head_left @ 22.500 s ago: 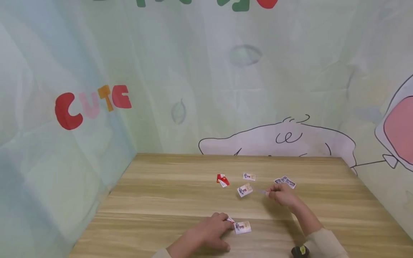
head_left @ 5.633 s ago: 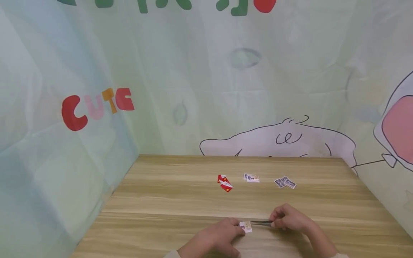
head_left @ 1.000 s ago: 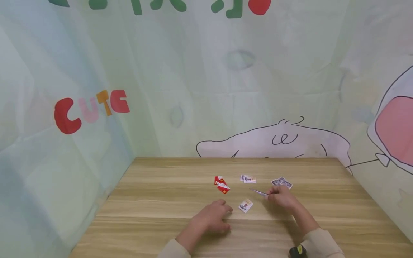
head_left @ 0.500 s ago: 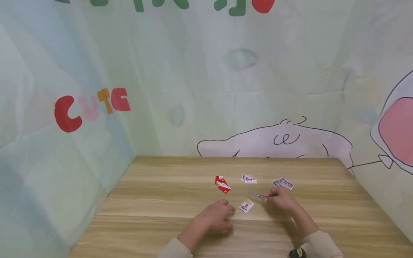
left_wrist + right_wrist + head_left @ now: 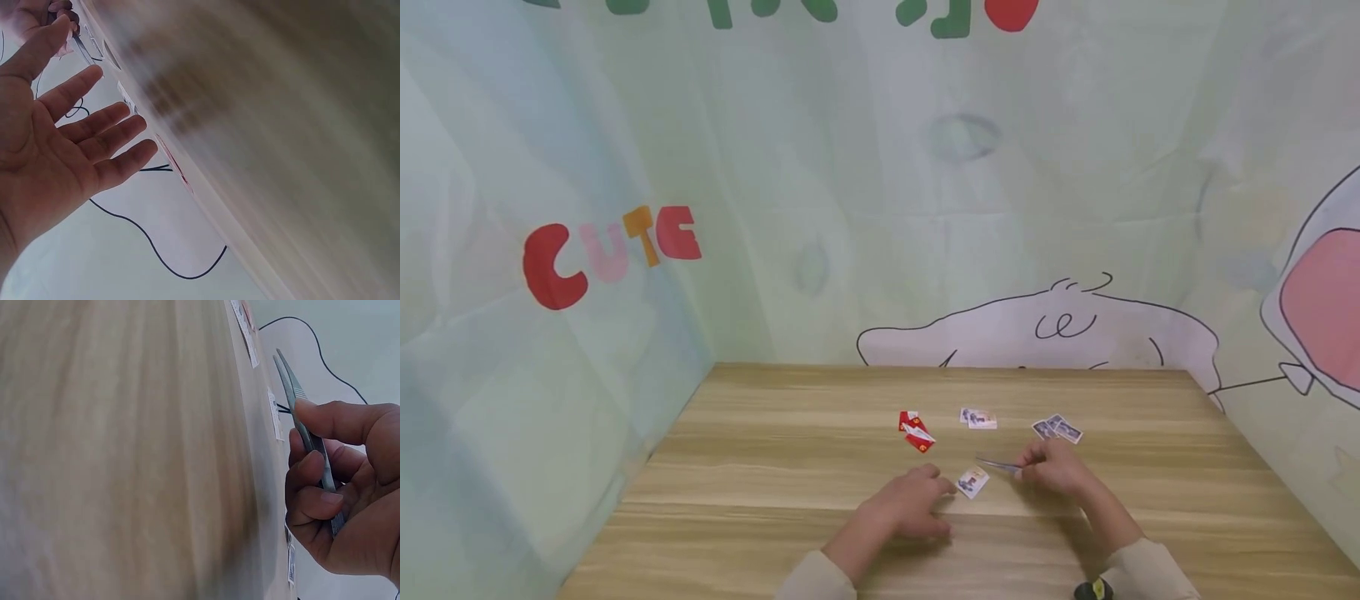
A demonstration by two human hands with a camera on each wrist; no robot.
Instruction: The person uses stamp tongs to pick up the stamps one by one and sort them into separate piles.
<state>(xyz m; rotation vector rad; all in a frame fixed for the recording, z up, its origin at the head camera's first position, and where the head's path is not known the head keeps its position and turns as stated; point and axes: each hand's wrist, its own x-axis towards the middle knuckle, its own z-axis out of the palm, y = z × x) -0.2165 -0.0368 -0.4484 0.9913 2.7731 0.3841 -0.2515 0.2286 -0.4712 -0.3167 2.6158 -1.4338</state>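
Observation:
A small pale printed stamp (image 5: pixel 972 482) lies tilted on the wooden table, between my two hands. My left hand (image 5: pixel 910 504) is beside its left edge, fingers spread and holding nothing; the left wrist view shows the bare palm (image 5: pixel 44 156). From the right, my right hand (image 5: pixel 1060 468) grips metal tweezers (image 5: pixel 306 419), thumb on one arm and fingers curled round the rest. The tweezer tips point left, just behind the stamp, and stand slightly apart in the right wrist view. Nothing shows between them.
Farther back on the table (image 5: pixel 760 467) are three groups: red stamps (image 5: pixel 919 442) at left, overlapping pale stamps (image 5: pixel 982 419) in the middle, grey stamps (image 5: pixel 1067 430) at right, just beyond my right hand. A printed fabric wall (image 5: pixel 790 250) rises behind the table.
Over the last second the tweezer tips have come down toward the stamp and my left hand has shifted slightly right. Compared with 22.5 seconds ago, the red and middle pale groups have grown.

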